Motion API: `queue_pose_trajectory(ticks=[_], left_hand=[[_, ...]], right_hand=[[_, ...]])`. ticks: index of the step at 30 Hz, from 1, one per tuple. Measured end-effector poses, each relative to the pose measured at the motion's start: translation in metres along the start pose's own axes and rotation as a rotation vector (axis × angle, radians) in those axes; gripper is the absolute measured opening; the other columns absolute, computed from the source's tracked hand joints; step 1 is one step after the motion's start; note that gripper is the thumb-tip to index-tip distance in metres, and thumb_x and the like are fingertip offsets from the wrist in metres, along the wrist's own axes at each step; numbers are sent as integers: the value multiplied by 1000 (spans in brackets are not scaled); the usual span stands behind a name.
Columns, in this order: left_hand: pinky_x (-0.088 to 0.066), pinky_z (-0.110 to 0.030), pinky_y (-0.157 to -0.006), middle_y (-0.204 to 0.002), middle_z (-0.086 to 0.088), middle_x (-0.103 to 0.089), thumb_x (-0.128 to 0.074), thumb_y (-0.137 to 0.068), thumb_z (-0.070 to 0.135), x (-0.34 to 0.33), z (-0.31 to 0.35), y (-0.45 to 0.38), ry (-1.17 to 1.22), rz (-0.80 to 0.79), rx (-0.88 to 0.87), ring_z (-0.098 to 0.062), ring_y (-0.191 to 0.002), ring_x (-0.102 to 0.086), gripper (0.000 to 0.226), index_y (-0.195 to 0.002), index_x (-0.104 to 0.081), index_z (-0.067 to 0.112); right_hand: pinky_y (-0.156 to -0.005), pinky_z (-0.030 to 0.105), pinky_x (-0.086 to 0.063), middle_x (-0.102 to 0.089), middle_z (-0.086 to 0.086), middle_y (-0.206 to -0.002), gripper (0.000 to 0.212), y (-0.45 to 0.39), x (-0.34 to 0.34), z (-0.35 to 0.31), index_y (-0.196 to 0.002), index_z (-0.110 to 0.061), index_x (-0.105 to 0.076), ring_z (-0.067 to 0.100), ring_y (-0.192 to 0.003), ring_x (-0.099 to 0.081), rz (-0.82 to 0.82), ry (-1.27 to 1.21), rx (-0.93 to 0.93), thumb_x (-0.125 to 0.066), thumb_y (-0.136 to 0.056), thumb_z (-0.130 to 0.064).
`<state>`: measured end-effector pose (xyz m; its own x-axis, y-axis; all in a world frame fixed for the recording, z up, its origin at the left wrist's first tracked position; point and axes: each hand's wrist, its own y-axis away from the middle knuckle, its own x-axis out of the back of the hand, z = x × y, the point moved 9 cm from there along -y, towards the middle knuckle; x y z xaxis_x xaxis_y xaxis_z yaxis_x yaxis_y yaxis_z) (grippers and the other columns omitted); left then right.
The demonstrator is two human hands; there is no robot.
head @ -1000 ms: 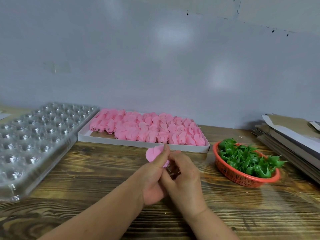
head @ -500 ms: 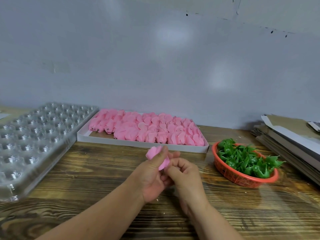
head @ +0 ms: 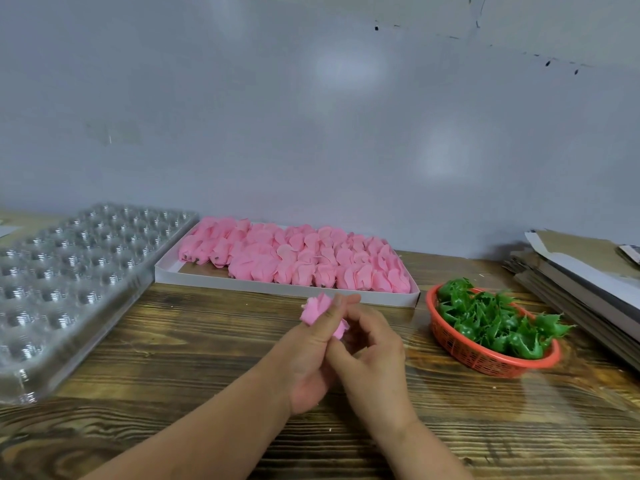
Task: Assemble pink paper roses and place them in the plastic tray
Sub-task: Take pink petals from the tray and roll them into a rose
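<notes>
Pink paper rose (head: 318,310), partly assembled, held above the middle of the wooden bench (head: 194,344) between both hands. The left hand (head: 311,355) has its grip clamped on the rose, thumb across the front of the petals and fingers curled behind them. The right hand (head: 375,348) meets it from the right, its grip also closed on the flower's lower right edge, where a bit of pink shows between the fingers. Just behind the hands lies a shallow white box (head: 277,287) filled with rows of loose pink petals (head: 298,259). At the left of the bench rests the clear plastic tray (head: 69,271), its round cells unfilled. To the right stands a red basket (head: 485,362) heaped with green leaf pieces (head: 491,317), and beyond it a stack of cardboard sheets (head: 581,271) at the bench's right edge.
</notes>
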<state>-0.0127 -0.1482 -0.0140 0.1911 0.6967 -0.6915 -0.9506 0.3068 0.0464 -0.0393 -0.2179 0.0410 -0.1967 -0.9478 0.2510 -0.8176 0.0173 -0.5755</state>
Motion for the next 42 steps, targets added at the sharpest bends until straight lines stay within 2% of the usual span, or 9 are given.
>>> queue_pose_trajectory(ticks=[3,6,11,18,27,32,36,40,42], left_hand=[[-59,-31,-73,-96,-9,-73,-70,-67,30,-3,1,1,-5,-47,26,-18,-84,-71,40,-105,-73,17],[-54,-37,-84,-98,-13,-71,-67,-72,26,-2,4,-1,-26,-66,11,-22,-87,-69,39,-109,-70,13],[-59,-35,-66,-85,-14,-72,-63,-76,27,-2,5,-3,34,-72,-3,-23,-77,-72,21,-66,-76,14],[-58,-30,-61,-63,-5,-65,-60,-76,37,1,8,-3,64,-1,-43,-17,-58,-66,29,-55,-67,17],[-47,-30,-66,-98,-4,-72,-58,-78,40,3,6,-3,-68,-25,-10,-17,-76,-64,35,-56,-72,18],[-57,-33,-61,-76,-11,-71,-61,-74,41,10,6,-5,10,62,3,-21,-63,-69,34,-50,-65,17],[-57,-31,-55,-62,-8,-63,-64,-71,41,12,5,-4,8,109,12,-19,-55,-64,32,-50,-58,17],[-58,-38,-74,-98,-9,-74,-63,-73,39,9,5,-5,-32,68,-6,-22,-75,-70,30,-56,-56,15],[-49,-35,-71,-93,-7,-74,-62,-72,42,7,7,-3,-112,27,-11,-19,-70,-63,30,-59,-64,15]], right_hand=[[-66,23,-49,-67,-2,-79,22,-2,-3,2,-86,-19,-70,7,-72,-60,-51,-62,-45,-69,-65,-12],[-63,27,-47,-64,11,-72,25,-4,-4,16,-87,-10,-62,15,-66,-56,-66,-290,-196,-68,-68,5],[-61,27,-49,-66,8,-71,28,2,-14,39,-84,-5,-56,15,-62,-58,-45,-663,-451,-65,-70,18],[-61,23,-49,-62,-6,-74,32,1,-3,12,-81,-22,-56,5,-66,-55,-29,5,-110,-76,-66,-2],[-51,18,-45,-61,8,-56,21,4,-20,38,-64,-8,-70,11,-54,-55,-173,-550,-466,-63,-78,7],[-59,18,-48,-65,-2,-69,25,1,-14,20,-86,-12,-64,3,-61,-55,-178,-209,-234,-73,-69,3],[-57,34,-46,-61,9,-66,18,-1,-9,12,-79,-9,-62,7,-57,-50,-117,-23,-138,-73,-67,0],[-54,26,-44,-58,6,-59,18,-1,-10,22,-68,-7,-63,11,-55,-49,-100,-239,-281,-68,-70,10],[-49,20,-44,-59,6,-54,22,3,-18,31,-63,-6,-63,10,-50,-51,-146,-452,-426,-63,-75,12]])
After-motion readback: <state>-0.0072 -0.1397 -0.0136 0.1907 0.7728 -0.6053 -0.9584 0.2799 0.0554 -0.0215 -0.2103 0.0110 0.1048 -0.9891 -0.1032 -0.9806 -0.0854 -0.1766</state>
